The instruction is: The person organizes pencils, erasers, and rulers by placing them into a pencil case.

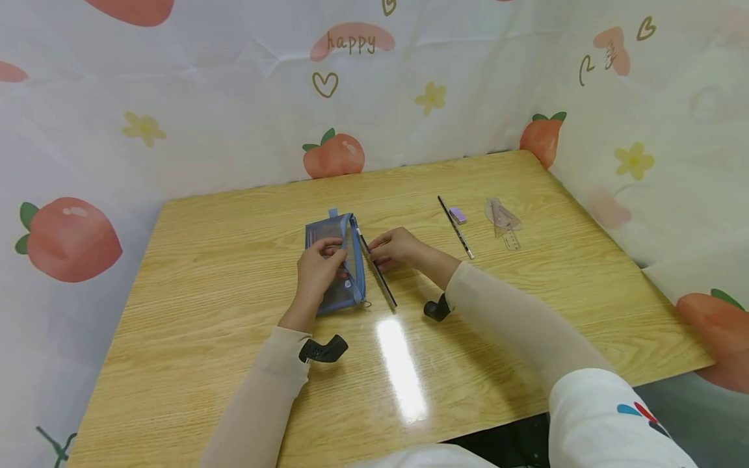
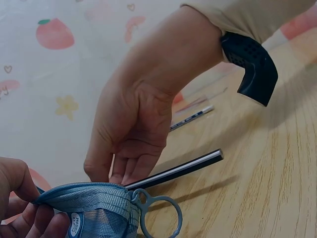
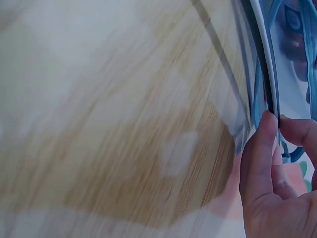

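Observation:
A blue see-through zip pencil case (image 1: 339, 300) lies on the table, its zipped mouth gaping on the right side. My left hand (image 1: 315, 276) grips the edge of that mouth between thumb and fingers, as the left wrist view shows on the blue fabric (image 2: 94, 196). Just right of the case, my right hand (image 1: 399, 248) pinches a black pencil with a white stripe (image 1: 383, 283). The right wrist view has thumb and forefinger on the pencil (image 3: 270, 64), which is beside the case's opening. Some reddish contents show dimly through the case.
Farther right on the table lie a dark patterned pencil (image 1: 455, 227), a purple eraser (image 1: 458, 216) and several clear rulers (image 1: 504, 224), overlapping. A ring (image 2: 174, 218) hangs from the case's near end. Printed cloth (image 1: 234, 117) stands behind the table (image 1: 205, 273).

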Demonstrator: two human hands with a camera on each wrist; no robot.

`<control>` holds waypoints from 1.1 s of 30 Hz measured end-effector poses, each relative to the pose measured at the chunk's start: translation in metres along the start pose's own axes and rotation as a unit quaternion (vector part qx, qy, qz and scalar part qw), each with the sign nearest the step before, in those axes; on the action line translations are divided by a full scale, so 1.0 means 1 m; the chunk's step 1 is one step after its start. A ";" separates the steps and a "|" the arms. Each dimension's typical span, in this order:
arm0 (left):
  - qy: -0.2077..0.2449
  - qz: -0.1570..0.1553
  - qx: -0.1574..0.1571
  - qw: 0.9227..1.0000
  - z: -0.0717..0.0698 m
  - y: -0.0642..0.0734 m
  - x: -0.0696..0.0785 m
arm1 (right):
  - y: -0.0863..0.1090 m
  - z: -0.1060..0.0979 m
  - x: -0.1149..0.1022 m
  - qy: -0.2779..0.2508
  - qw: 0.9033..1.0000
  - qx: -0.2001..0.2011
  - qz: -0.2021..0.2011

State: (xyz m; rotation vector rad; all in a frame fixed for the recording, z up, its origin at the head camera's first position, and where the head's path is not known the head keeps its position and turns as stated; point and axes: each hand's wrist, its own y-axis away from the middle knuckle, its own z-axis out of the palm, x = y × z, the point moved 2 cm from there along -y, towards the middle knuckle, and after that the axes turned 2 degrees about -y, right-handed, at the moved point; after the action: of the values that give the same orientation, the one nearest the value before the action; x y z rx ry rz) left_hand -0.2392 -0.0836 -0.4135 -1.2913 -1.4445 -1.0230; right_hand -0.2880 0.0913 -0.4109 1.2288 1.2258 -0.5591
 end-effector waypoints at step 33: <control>-0.012 -0.011 0.001 1.000 0.003 -0.002 0.000 | -0.021 0.019 -0.009 -0.127 0.991 0.038 0.021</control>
State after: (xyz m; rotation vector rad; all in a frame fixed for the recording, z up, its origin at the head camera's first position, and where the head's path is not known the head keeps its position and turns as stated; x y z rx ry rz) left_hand -0.2412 -0.0805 -0.4148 -1.2916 -1.4800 -1.0232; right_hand -0.3021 0.0652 -0.4132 1.2031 0.9703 -0.7139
